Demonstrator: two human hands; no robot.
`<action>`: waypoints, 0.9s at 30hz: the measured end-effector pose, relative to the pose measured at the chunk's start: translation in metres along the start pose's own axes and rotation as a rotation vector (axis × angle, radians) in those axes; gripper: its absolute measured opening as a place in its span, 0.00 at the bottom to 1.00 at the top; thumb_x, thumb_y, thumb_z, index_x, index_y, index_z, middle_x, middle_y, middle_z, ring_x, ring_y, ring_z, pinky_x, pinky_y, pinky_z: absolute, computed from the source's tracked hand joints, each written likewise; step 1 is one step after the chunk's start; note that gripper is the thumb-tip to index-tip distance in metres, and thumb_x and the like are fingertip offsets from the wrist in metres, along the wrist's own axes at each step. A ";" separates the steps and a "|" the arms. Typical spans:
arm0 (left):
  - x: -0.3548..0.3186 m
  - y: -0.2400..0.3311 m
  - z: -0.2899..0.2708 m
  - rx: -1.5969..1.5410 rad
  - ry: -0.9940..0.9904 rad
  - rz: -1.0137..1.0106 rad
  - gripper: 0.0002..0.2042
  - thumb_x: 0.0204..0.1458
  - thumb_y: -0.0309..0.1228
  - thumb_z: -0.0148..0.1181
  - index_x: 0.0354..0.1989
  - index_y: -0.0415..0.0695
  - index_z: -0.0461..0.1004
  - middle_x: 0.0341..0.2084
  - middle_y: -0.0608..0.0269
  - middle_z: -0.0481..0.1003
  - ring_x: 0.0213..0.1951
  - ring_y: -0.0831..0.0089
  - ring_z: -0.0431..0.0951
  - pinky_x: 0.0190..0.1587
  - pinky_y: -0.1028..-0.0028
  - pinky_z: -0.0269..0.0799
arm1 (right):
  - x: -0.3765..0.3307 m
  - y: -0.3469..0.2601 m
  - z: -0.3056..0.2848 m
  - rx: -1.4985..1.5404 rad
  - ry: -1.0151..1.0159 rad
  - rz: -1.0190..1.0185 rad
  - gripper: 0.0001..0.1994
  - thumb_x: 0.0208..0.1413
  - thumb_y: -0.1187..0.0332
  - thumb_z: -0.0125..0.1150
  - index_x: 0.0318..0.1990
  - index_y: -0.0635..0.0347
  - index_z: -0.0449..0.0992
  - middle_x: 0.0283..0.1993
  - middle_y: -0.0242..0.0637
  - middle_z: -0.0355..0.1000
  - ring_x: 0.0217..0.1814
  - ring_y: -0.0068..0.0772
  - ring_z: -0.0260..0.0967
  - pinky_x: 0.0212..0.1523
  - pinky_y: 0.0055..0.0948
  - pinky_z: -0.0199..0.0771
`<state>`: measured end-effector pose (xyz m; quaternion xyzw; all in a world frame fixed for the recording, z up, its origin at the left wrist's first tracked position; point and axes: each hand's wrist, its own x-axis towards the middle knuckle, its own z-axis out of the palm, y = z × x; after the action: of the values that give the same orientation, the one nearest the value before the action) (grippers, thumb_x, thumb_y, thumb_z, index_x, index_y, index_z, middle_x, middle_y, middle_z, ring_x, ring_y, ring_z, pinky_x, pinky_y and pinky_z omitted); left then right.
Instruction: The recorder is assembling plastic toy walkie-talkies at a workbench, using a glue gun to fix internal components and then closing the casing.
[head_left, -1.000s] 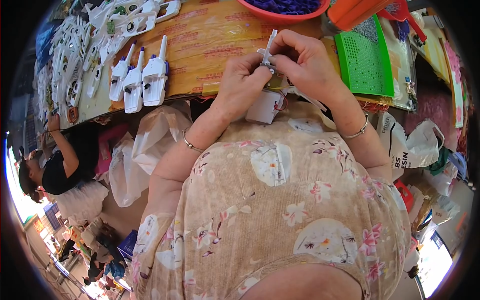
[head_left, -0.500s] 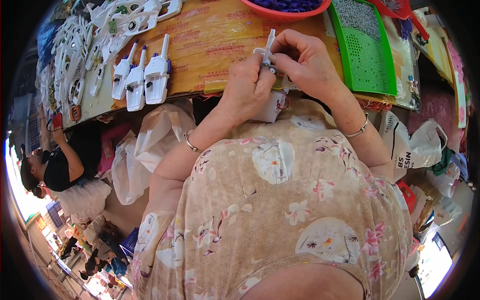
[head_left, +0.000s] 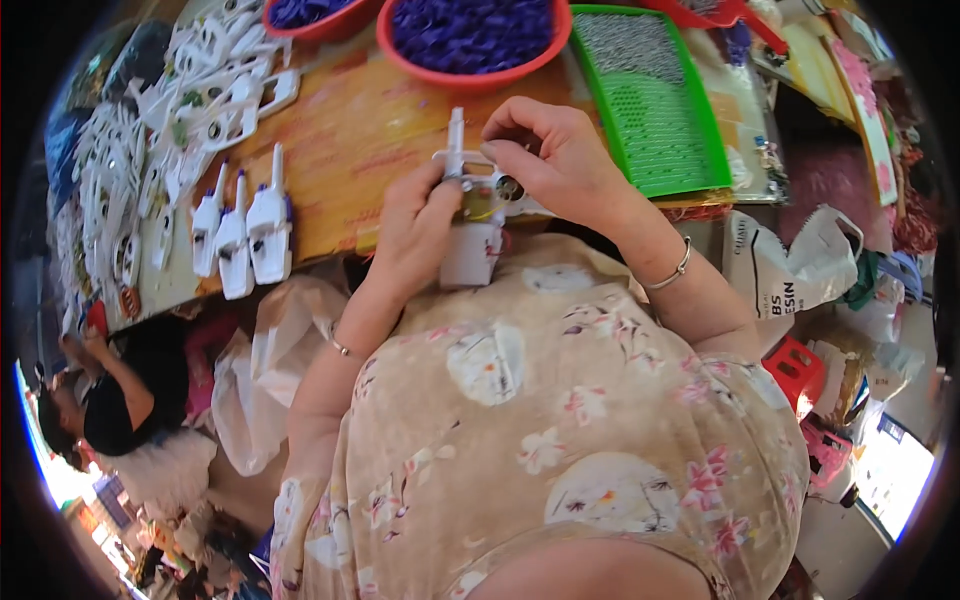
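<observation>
My left hand (head_left: 415, 225) is closed around a white plastic housing (head_left: 470, 257) with a narrow stem pointing away from me. Red wire shows at the housing's right side. My right hand (head_left: 565, 160) is just to the right, thumb and forefinger pinched close to the stem; anything between them is too small to make out. Below those fingertips, a round metal-looking part (head_left: 509, 188) sits on a white piece beside the housing. To the left, several similar white plastic housings (head_left: 268, 240) with purple-tipped stems lie side by side on the table.
A red bowl of purple pieces (head_left: 553, 62) stands beyond my hands, another red bowl (head_left: 330, 32) to its left. A green tray (head_left: 708, 150) of small metal parts lies right. White plastic parts (head_left: 115, 165) pile up far left. Another person (head_left: 125, 390) sits at the left.
My view has shifted, bringing more of the red bowls into sight. My right fingertips have come away from the stem, slightly to its right. More of the white housing now shows.
</observation>
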<state>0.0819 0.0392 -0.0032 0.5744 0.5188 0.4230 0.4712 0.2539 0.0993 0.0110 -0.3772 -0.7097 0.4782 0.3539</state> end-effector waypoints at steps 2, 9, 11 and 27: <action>-0.003 0.005 -0.004 -0.307 -0.018 -0.245 0.13 0.53 0.24 0.42 0.40 0.34 0.74 0.29 0.63 0.76 0.29 0.80 0.74 0.33 0.78 0.70 | 0.002 0.002 -0.017 -0.235 0.029 -0.044 0.04 0.50 0.76 0.57 0.34 0.66 0.72 0.26 0.36 0.71 0.28 0.23 0.68 0.30 0.23 0.68; 0.001 -0.007 -0.006 -0.379 -0.006 -0.191 0.13 0.53 0.26 0.44 0.39 0.33 0.73 0.30 0.57 0.77 0.28 0.73 0.78 0.32 0.75 0.76 | 0.004 0.026 -0.055 -1.034 -0.007 -0.167 0.06 0.47 0.78 0.50 0.35 0.66 0.70 0.34 0.48 0.70 0.38 0.50 0.69 0.38 0.42 0.70; 0.001 -0.010 -0.009 -0.399 -0.027 -0.214 0.13 0.53 0.26 0.44 0.40 0.33 0.73 0.31 0.57 0.77 0.29 0.73 0.78 0.33 0.75 0.76 | 0.008 0.032 -0.067 -1.038 0.029 -0.165 0.06 0.47 0.78 0.50 0.34 0.67 0.71 0.34 0.48 0.70 0.38 0.50 0.69 0.38 0.42 0.70; -0.002 -0.001 -0.014 -0.505 -0.127 -0.316 0.14 0.53 0.25 0.46 0.46 0.34 0.71 0.35 0.61 0.76 0.33 0.78 0.76 0.36 0.78 0.74 | 0.041 0.017 -0.065 -1.641 0.023 -0.231 0.11 0.41 0.68 0.58 0.34 0.62 0.76 0.53 0.44 0.63 0.60 0.46 0.57 0.54 0.52 0.59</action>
<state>0.0678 0.0383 -0.0018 0.3764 0.4497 0.4235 0.6905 0.2949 0.1664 0.0195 -0.4451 -0.8639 -0.2350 0.0203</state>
